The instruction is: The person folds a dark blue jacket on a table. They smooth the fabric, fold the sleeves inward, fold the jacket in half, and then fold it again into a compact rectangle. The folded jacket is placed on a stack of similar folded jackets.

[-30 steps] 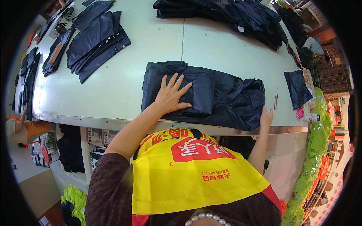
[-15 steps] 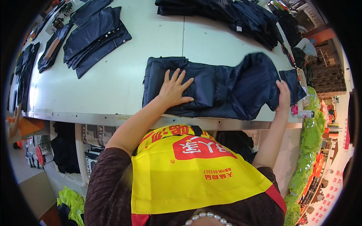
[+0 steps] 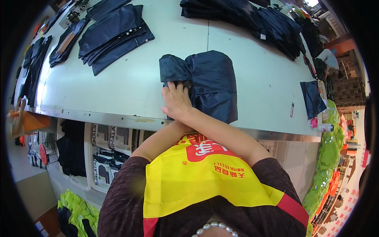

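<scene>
**Hands crossed on a folded navy garment at the table's near edge**

The navy garment lies folded into a compact block on the pale table, just above picture centre, its near end close to the metal table edge. A smaller flap bulges out of it toward 9 o'clock.

The right hand comes across from 4 o'clock and lies flat on the garment's left side. Its fingers are together and point to 12 o'clock, with the tips tucked at the seam under the flap. The left forearm rises from 7 o'clock and disappears beneath the right wrist. The left hand itself is hidden, so I cannot tell whether it is spread, closed or gripping cloth.

At 11 o'clock lies a stack of dark cut pieces, at 1 o'clock a long pile of dark garments, and at 3 o'clock a small dark piece with a pink-capped bottle near it.

As I judge it, the main risk is the slick-looking fabric. If pressure is lifted unevenly, the bulging flap could spring open and undo the fold. With the arms crossed, the lower hand cannot pull out without dragging cloth. The block also sits near the edge, so a tug toward 6 o'clock could slide it off.
</scene>
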### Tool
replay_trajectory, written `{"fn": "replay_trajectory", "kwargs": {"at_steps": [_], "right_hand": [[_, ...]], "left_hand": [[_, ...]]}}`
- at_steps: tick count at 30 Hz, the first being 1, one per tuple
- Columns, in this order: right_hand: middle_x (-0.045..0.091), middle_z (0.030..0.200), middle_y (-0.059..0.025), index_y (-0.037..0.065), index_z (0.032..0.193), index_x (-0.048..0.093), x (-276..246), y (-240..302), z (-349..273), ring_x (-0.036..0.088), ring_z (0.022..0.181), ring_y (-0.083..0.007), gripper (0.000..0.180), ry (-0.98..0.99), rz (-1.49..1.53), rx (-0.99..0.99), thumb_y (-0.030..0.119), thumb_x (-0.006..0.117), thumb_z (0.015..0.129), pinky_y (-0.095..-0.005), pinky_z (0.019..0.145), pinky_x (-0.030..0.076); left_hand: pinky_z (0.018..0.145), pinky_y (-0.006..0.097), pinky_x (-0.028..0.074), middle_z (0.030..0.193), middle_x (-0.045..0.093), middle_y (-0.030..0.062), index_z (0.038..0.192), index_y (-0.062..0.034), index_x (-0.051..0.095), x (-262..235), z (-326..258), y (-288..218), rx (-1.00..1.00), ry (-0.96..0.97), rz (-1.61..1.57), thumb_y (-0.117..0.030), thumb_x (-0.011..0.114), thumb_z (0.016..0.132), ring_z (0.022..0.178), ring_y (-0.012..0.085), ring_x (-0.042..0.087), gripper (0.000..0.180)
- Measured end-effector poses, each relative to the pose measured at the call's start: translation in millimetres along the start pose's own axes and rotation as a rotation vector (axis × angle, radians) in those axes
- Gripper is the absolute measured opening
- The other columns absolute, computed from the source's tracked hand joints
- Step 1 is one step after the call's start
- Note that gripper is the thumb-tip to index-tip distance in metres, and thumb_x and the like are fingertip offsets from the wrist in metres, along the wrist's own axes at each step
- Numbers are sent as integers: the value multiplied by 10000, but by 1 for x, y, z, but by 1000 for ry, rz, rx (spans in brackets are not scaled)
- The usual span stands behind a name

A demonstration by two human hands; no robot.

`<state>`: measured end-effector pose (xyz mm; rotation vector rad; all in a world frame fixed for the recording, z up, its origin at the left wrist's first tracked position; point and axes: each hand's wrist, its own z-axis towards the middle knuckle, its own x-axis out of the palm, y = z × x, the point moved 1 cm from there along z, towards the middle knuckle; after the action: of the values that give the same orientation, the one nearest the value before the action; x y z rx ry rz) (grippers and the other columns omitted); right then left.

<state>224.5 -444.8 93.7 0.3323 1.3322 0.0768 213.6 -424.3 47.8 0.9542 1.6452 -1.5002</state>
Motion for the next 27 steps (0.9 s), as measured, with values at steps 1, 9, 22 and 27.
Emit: {"fn": "replay_trajectory", "kwargs": {"at_steps": [1,9,22,27], "right_hand": [[450,1175,-138,73,942,569,2,-4,-3,433,1046,-386,344,-1,-60,-53,167,706,640,-549,827,387],[598,1067,-84,108,965,669,3,-44,-34,510,1045,-320,221,521,-567,-604,199,524,826,-583,922,337],[624,942,-128,99,1029,631,-78,-116,-98,581,972,-293,291,569,164,-584,120,607,739,-449,958,368],[647,787,-93,39,794,648,-125,-102,-67,630,743,-238,71,214,672,-346,96,634,755,-328,647,499]], "left_hand": [[1035,442,268,1336,454,157,1317,-124,464,5,-2,-5,28,34,-74,-396,461,901,1251,293,392,497],[993,370,384,1274,526,163,1264,-97,521,-3,-20,-42,208,429,-471,-291,419,952,1170,290,503,381],[950,658,281,1439,337,96,1327,-258,450,-104,58,44,-140,-389,489,-635,541,772,1334,339,270,677],[939,605,354,1452,294,123,1353,-322,407,-103,34,113,-201,-555,219,-543,634,746,1307,406,285,685]]}}
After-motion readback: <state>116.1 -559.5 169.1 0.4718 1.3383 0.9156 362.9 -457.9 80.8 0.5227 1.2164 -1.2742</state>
